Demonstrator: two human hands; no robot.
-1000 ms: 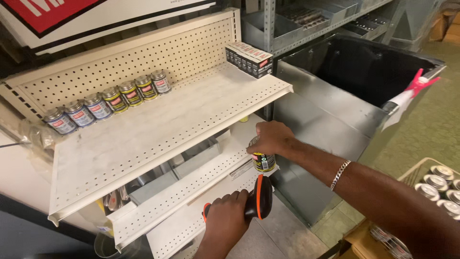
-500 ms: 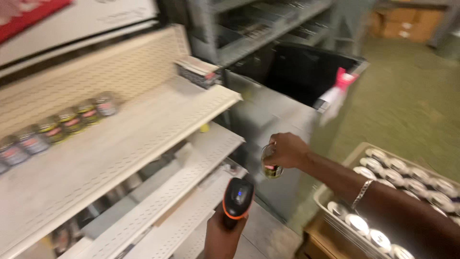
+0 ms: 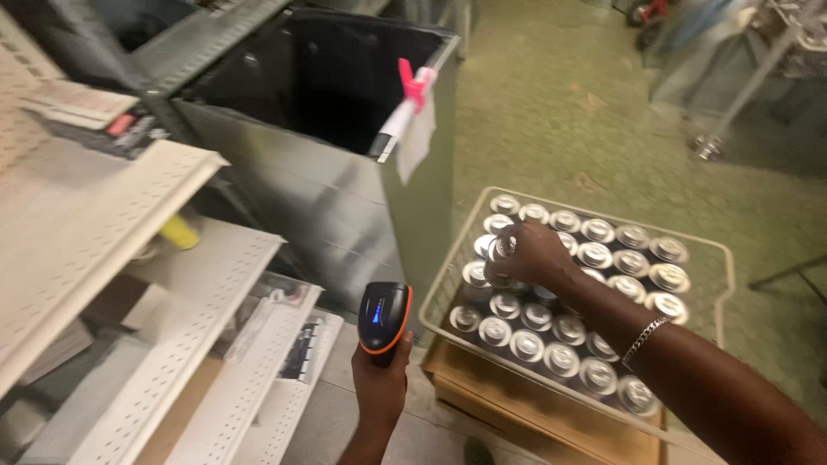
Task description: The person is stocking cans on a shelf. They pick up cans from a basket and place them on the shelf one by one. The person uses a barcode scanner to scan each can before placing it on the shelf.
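With the black-and-orange scanner point(image 3: 384, 317) gripped in the left hand point(image 3: 380, 385), the right hand point(image 3: 536, 252) closes on 1 can point(image 3: 500, 250) over the nearly full wire tray point(image 3: 722, 258), so most cans look unhandled.

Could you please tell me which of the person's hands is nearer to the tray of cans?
Right. The right hand is over the tray, gripping a can; the left hand holds a scanner beside its near corner.

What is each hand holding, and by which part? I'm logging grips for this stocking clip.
The left hand grips a black-and-orange handheld scanner by its handle. The right hand wraps a can around its side, over the tray of cans.
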